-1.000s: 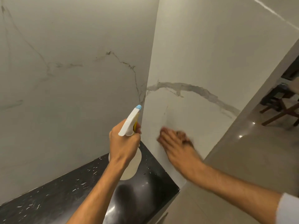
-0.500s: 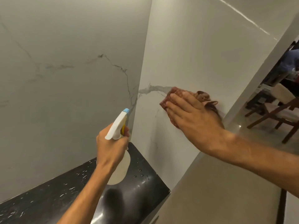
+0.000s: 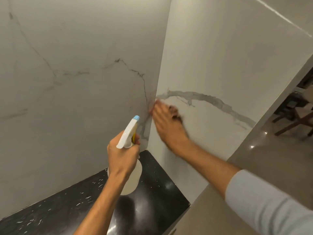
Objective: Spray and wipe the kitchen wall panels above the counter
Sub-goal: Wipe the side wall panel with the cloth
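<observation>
Two white marble-look wall panels meet in a corner: a left panel point(image 3: 71, 85) and a right panel point(image 3: 220, 65) with a grey vein. My right hand point(image 3: 166, 123) lies flat against the right panel close to the corner and is blurred. It presses a reddish-brown cloth point(image 3: 174, 111), of which only a small edge shows past the fingers. My left hand point(image 3: 121, 154) grips a white spray bottle point(image 3: 129, 133) with a blue nozzle, held upright over the black counter point(image 3: 160, 184) and pointed toward the corner.
The glossy black speckled counter carries white flecks and droplets and ends at a front edge at lower right. Past the right panel's end, a beige tiled floor point(image 3: 271, 158) and wooden chair legs point(image 3: 294, 122) show.
My right hand with the cloth has swept from higher up on the right panel down and left into the corner. The left hand with the bottle has held nearly still.
</observation>
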Demonstrator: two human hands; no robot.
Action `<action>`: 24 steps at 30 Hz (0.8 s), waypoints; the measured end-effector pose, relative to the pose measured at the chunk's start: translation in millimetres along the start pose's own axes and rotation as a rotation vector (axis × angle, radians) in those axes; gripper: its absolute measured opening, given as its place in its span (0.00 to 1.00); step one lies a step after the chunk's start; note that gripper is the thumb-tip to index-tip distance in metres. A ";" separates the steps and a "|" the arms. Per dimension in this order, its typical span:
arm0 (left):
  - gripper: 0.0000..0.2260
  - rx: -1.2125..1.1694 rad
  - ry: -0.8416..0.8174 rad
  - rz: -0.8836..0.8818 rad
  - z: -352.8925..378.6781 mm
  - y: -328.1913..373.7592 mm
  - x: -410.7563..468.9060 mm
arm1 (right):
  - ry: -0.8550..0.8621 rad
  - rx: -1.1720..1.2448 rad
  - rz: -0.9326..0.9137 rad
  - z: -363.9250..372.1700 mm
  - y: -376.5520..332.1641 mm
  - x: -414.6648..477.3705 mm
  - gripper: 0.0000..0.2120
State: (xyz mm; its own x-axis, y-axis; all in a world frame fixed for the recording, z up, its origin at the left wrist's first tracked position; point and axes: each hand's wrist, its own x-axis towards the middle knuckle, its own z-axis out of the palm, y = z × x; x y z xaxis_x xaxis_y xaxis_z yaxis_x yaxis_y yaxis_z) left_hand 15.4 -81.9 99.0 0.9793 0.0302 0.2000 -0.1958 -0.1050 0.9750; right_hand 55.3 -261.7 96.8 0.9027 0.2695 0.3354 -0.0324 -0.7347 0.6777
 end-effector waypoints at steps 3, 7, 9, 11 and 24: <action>0.14 -0.003 0.004 0.002 2.2 -3.0 -1.8 | -0.209 -0.031 -0.097 35.3 -43.5 -25.5 0.31; 0.16 0.018 -0.001 0.007 -3.1 -6.7 -4.4 | -0.407 -0.133 -0.331 63.1 -70.2 -76.7 0.33; 0.16 0.016 -0.006 0.001 -6.6 -8.3 -6.5 | -0.433 -0.158 -0.391 65.5 -75.1 -105.9 0.33; 0.17 0.007 -0.012 0.000 -8.1 -8.5 -8.0 | -0.533 -0.175 -0.457 60.8 -70.0 -138.1 0.33; 0.09 0.079 -0.032 0.021 -0.5 -10.1 -21.5 | -0.169 -0.226 -0.131 21.0 -9.3 10.1 0.29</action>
State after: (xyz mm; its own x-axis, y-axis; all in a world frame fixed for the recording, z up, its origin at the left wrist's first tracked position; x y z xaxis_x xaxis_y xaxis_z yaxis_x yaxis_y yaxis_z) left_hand -3.8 -81.0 84.9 0.9765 -0.0046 0.2155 -0.2126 -0.1834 0.9598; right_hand 73.7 -265.1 80.2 0.9635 0.2314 0.1345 0.0116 -0.5381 0.8428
